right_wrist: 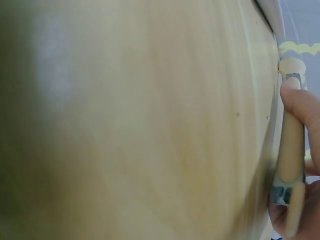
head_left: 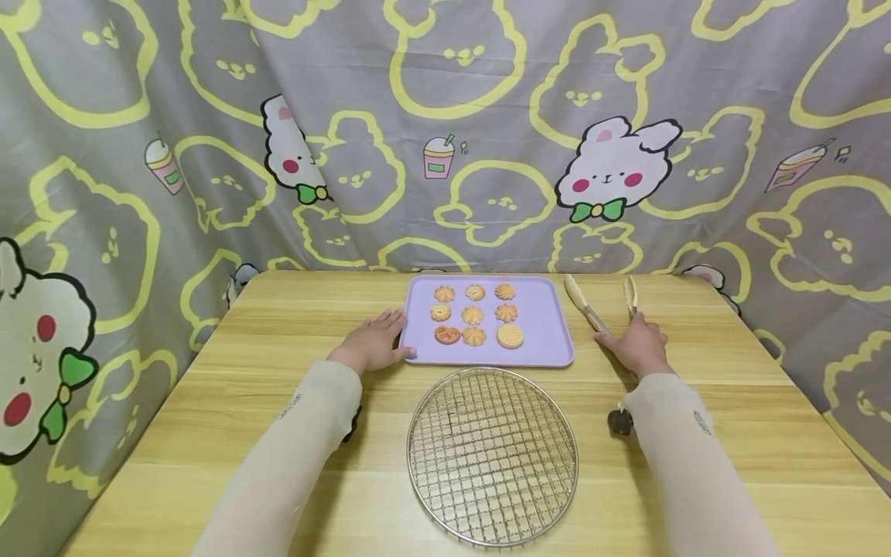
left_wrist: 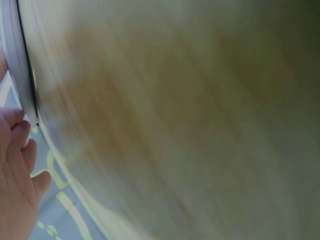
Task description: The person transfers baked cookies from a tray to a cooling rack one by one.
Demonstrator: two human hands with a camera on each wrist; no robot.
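Observation:
A lilac tray [head_left: 546, 329] lies flat at the back of the table, with several golden cookies [head_left: 472, 315] in rows on it. My left hand [head_left: 372, 342] rests at the tray's left edge, fingers extended and thumb by the near corner. In the left wrist view, the fingertips of the left hand [left_wrist: 17, 165] meet the tray's rim [left_wrist: 21, 65]. To the right of the tray, my right hand [head_left: 639, 346] grips a pair of tongs [head_left: 587, 307], whose two arms spread apart toward the back. The right wrist view shows the thumb along the tongs' arm [right_wrist: 291, 145].
A round wire cooling rack [head_left: 493, 456] lies on the wooden table [head_left: 278, 325] between my forearms, just in front of the tray. A patterned grey curtain [head_left: 487, 139] hangs behind the table and along its sides.

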